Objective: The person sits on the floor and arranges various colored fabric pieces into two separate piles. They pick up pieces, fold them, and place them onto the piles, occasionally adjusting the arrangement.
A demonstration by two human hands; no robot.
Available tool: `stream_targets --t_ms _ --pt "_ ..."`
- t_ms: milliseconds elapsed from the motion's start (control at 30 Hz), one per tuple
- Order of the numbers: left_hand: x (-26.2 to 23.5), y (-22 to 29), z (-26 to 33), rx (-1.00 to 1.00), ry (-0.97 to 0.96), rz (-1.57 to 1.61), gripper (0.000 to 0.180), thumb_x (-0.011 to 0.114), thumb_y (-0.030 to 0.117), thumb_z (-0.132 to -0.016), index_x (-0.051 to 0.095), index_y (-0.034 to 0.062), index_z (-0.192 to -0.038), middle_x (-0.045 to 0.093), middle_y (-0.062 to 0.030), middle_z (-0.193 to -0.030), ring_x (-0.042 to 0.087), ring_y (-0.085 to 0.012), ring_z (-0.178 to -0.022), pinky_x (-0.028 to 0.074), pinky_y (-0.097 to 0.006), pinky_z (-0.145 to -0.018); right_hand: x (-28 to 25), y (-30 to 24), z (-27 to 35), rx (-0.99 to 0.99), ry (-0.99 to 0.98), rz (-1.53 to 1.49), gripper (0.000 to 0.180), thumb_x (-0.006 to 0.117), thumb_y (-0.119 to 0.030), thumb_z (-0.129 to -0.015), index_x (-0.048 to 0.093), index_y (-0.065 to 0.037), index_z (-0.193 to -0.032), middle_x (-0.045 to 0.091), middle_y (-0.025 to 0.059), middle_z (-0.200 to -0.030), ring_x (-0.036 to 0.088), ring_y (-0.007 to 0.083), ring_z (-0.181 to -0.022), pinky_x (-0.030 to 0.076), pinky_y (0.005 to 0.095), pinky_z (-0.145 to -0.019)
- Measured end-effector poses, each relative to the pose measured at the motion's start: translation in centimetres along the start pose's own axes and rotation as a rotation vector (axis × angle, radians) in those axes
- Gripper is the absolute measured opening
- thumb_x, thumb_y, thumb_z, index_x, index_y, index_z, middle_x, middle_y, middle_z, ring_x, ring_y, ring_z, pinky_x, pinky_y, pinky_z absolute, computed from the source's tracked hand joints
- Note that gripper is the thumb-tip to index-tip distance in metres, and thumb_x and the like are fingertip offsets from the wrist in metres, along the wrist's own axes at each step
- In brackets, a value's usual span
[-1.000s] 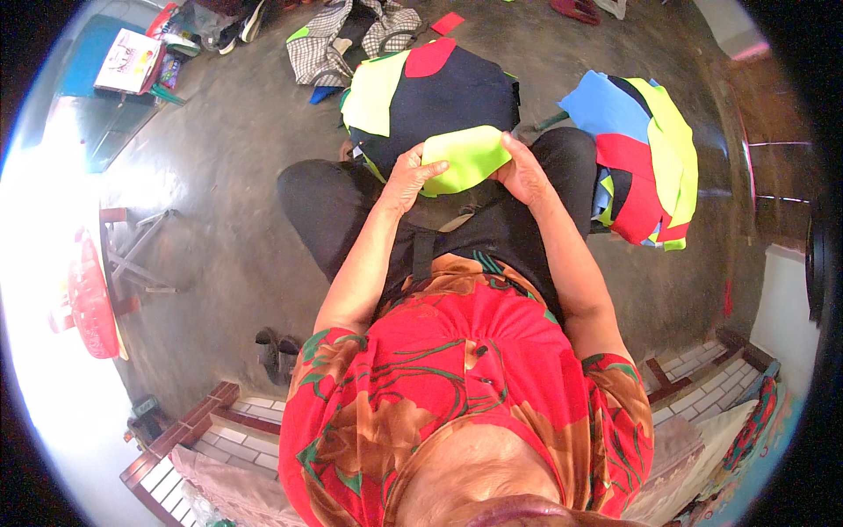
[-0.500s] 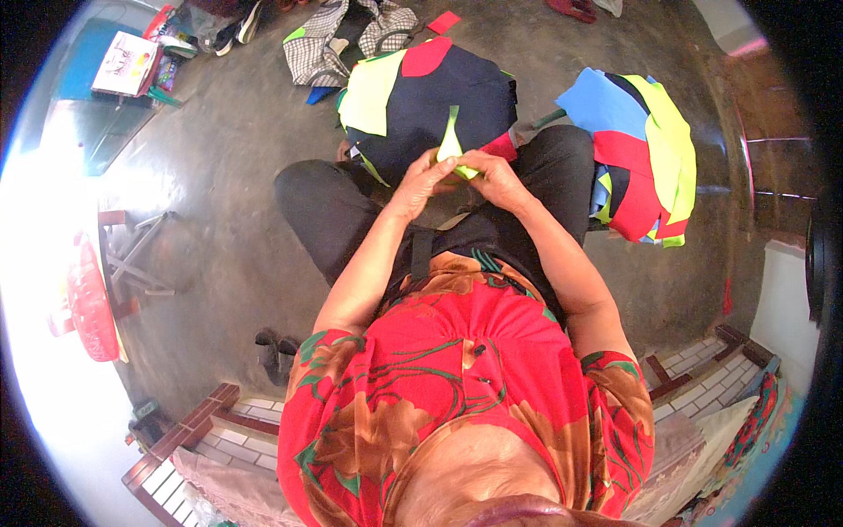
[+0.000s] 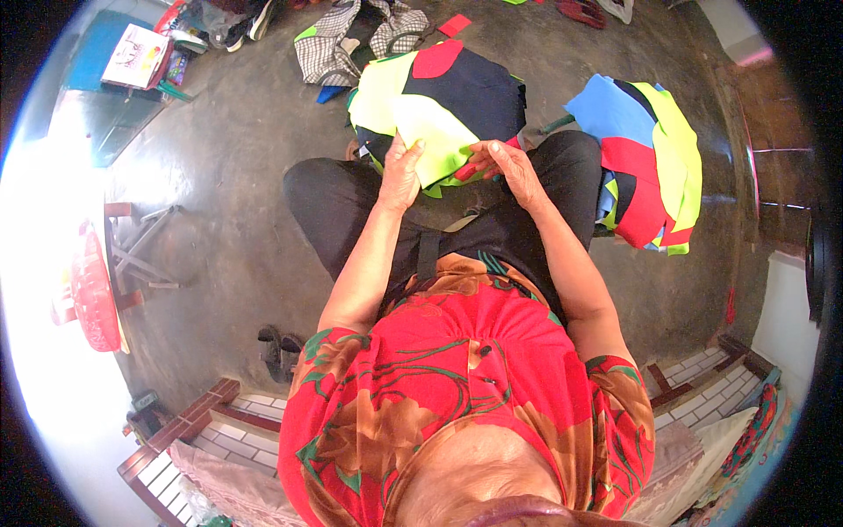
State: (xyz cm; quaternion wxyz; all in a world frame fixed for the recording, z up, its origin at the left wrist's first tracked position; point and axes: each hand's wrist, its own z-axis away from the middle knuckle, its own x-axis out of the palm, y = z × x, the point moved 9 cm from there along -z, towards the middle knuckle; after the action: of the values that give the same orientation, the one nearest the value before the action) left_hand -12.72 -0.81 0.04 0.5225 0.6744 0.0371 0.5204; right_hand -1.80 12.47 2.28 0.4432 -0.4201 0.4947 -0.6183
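A neon yellow fabric piece (image 3: 432,132) is spread out in front of my lap. My left hand (image 3: 401,177) pinches its left side, thumb on top. At its right edge is my right hand (image 3: 513,169), the fingers apart and slightly bent, close to the cloth; whether the fingertips touch it is unclear. Behind the piece lies a heap of cut fabric (image 3: 479,98) in dark navy, red and neon yellow. To the right of my knee stands a second heap (image 3: 634,180) in blue, red, navy and neon yellow.
A checkered cloth (image 3: 329,48) lies on the floor beyond the heaps, beside a small red scrap (image 3: 454,25). Dark shoes (image 3: 279,350) stand at the left. A red plastic chair (image 3: 95,290) is by the bright doorway. Brick-edged steps (image 3: 198,422) are behind me.
The neon yellow piece, narrow and folded between both hands before, is now opened out flat. My hands have moved apart, and the right one has let go.
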Motion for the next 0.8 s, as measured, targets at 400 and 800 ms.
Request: stream_targets --t_ms 400,800 --pt "-10.1 -2.5 -0.4 -0.001 0.467 -0.143 0.046 0.046 -0.01 -0.085 0.04 0.0033 -0.129 0.054 -0.0146 -0.123 0.056 -0.0275 -0.11 0.047 -0.04 -0.095 -1.2 2.3 -0.4 0.024 0.058 -0.022 0.046 0.045 -0.044 -0.096 0.061 -0.002 -0.108 0.064 0.0047 -0.091 0.058 0.0118 -0.08 0.047 0.0259 -0.072" --pt "-12.8 -1.5 0.6 0.178 0.669 -0.807 0.05 0.063 -0.007 -0.07 0.039 -0.0001 -0.113 0.057 -0.0146 -0.106 0.057 -0.0242 -0.099 0.045 -0.034 -0.086 -1.3 2.7 -0.1 0.021 0.103 0.013 0.028 0.052 -0.026 -0.095 0.062 -0.004 -0.108 0.064 0.0022 -0.089 0.058 0.0084 -0.076 0.047 0.0233 -0.067"
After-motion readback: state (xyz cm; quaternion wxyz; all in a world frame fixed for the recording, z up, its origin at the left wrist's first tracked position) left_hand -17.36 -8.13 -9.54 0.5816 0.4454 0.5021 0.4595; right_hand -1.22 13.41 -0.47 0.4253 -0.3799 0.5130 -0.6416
